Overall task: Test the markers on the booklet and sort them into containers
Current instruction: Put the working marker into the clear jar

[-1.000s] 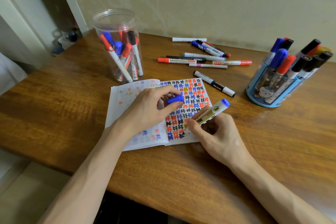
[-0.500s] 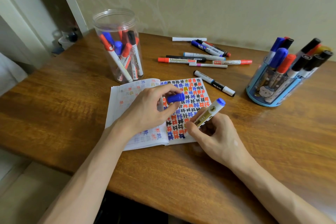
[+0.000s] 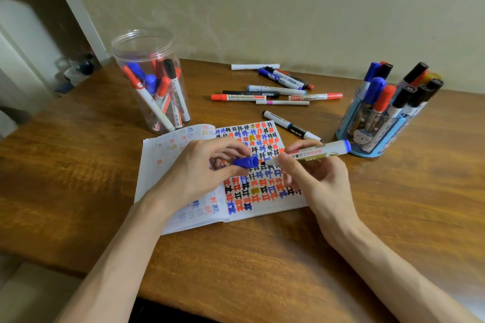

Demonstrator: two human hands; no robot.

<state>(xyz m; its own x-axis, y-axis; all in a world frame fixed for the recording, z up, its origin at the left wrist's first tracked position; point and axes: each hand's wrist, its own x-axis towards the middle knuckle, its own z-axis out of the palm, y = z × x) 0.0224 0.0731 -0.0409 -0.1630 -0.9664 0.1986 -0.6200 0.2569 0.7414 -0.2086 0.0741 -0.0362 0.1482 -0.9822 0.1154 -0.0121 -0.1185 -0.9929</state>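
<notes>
A marker (image 3: 316,152) is gripped in the right hand (image 3: 319,183), its tip just beside a blue cap (image 3: 246,162) pinched in the left hand (image 3: 199,172). Both are held over the booklet (image 3: 162,165) near the bench's (image 3: 78,191) front edge.

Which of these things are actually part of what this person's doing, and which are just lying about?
In the job:
white marker with blue end, in right hand
its blue cap, in left hand
open paper booklet of coloured marks
clear plastic jar and blue pen holder, both holding markers
loose markers on wooden table

Lying about:
white shelf unit
blurred clutter beside it
</notes>
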